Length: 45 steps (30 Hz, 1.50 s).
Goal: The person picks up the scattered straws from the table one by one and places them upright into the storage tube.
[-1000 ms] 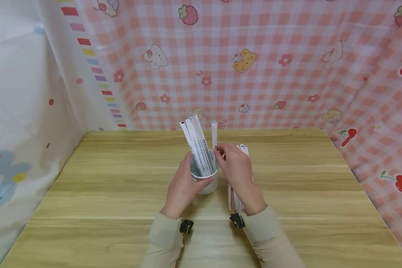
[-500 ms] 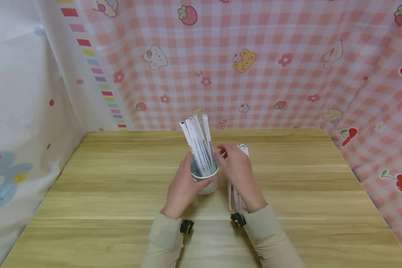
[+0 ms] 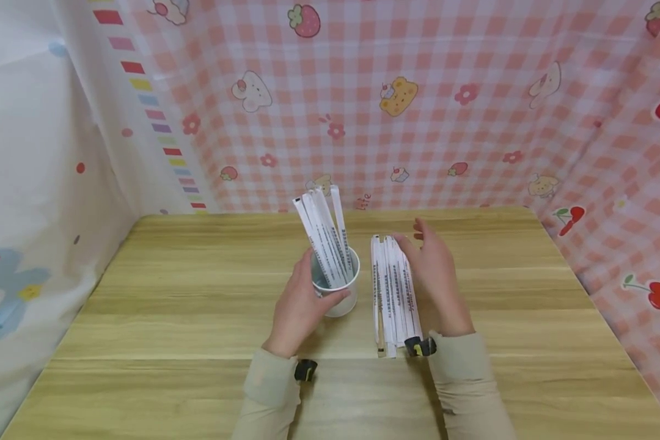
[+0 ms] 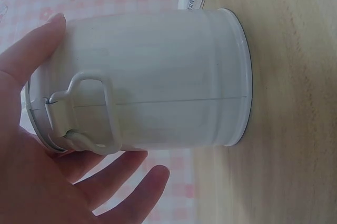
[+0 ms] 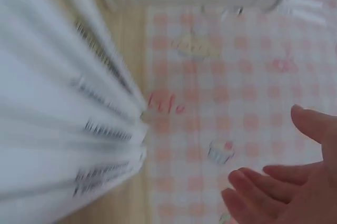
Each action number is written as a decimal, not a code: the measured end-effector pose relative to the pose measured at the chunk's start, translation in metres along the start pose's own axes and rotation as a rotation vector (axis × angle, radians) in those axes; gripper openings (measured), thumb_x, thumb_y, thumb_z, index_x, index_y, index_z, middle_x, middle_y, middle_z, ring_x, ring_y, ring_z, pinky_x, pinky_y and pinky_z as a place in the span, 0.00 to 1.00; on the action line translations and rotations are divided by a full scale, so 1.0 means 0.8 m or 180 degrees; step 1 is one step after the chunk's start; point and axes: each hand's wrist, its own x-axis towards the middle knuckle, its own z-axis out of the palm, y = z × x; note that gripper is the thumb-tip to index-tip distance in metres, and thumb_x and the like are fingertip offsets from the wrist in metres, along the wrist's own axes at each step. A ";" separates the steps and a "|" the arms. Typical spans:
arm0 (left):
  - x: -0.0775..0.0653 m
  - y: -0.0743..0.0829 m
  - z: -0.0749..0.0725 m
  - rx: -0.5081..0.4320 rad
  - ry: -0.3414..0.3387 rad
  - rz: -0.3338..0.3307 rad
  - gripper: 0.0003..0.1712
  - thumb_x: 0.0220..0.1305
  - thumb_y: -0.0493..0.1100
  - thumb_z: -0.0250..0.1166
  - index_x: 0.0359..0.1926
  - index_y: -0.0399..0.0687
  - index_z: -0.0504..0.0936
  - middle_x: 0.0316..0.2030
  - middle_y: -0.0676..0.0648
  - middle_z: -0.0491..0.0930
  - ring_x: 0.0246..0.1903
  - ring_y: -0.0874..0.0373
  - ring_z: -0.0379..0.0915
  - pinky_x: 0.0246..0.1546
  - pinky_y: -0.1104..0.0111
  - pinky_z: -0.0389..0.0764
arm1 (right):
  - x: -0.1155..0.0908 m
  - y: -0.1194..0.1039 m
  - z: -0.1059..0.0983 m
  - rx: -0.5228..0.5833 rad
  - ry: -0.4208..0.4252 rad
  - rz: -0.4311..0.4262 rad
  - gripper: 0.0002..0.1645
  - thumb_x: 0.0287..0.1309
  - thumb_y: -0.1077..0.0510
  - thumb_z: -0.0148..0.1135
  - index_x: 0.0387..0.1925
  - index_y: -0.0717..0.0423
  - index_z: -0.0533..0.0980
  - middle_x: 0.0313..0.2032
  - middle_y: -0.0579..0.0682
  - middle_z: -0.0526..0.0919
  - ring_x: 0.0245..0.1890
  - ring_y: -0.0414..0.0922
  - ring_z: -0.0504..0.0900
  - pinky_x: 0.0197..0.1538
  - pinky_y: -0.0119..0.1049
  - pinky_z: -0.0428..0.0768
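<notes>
In the head view a small white metal bucket (image 3: 342, 304) stands upright on the table, several slim paper-wrapped sticks (image 3: 326, 241) with printed text leaning in it. My left hand (image 3: 299, 308) grips it near the rim, thumb on the near side. The left wrist view shows the bucket's handle loop (image 4: 108, 111) beside my palm, with fingers around the wall. A flat bundle of the same wrapped sticks (image 3: 393, 293) lies to the right of the bucket. Over the bundle's right edge, my right hand (image 3: 439, 275) holds nothing, its fingers (image 5: 260, 190) loosely extended in the right wrist view.
The wooden table (image 3: 198, 318) extends around both hands. A pink checked cloth (image 3: 319, 110) hangs behind its back edge and along the right. A white printed cloth (image 3: 38, 153) hangs at the left.
The stick at the bucket's right side tipped left against the others as my right hand let go of it. That hand then moved right, over the bundle, uncovering it. My left hand stays on the bucket.
</notes>
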 end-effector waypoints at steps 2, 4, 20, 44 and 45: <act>0.000 -0.001 0.000 0.0003 -0.0004 -0.0002 0.54 0.40 0.61 0.70 0.66 0.57 0.51 0.57 0.49 0.64 0.53 0.52 0.65 0.46 0.56 0.70 | 0.003 0.013 -0.003 -0.0020 -0.0074 0.0145 0.47 0.54 0.32 0.48 0.65 0.58 0.53 0.58 0.57 0.66 0.55 0.54 0.67 0.52 0.51 0.66; 0.000 -0.001 0.000 0.0000 -0.0004 -0.0002 0.54 0.40 0.61 0.70 0.66 0.58 0.51 0.57 0.49 0.64 0.53 0.52 0.65 0.46 0.55 0.70 | 0.004 0.023 -0.005 -0.0057 -0.0152 0.0287 0.49 0.53 0.32 0.49 0.64 0.61 0.53 0.56 0.60 0.67 0.53 0.55 0.68 0.51 0.52 0.68; 0.000 -0.001 0.001 -0.0016 -0.0007 -0.0025 0.55 0.40 0.61 0.70 0.66 0.59 0.49 0.57 0.49 0.63 0.54 0.50 0.65 0.46 0.54 0.70 | 0.005 0.069 0.016 -0.0476 -0.0915 0.0716 0.29 0.52 0.40 0.56 0.39 0.64 0.72 0.33 0.58 0.74 0.33 0.52 0.72 0.34 0.41 0.70; -0.001 0.003 -0.001 0.0009 -0.0033 -0.0084 0.55 0.41 0.60 0.69 0.67 0.57 0.49 0.59 0.46 0.62 0.54 0.50 0.64 0.47 0.54 0.70 | 0.002 0.071 0.017 -0.0619 -0.0805 0.0805 0.19 0.59 0.50 0.53 0.31 0.63 0.77 0.28 0.56 0.77 0.25 0.47 0.73 0.26 0.36 0.71; -0.001 0.003 -0.001 0.0006 -0.0033 -0.0078 0.55 0.41 0.60 0.69 0.67 0.57 0.49 0.59 0.46 0.63 0.54 0.50 0.64 0.47 0.54 0.70 | 0.002 0.072 0.018 -0.0597 -0.0792 0.0812 0.19 0.59 0.50 0.53 0.31 0.63 0.78 0.29 0.56 0.77 0.26 0.48 0.73 0.27 0.36 0.71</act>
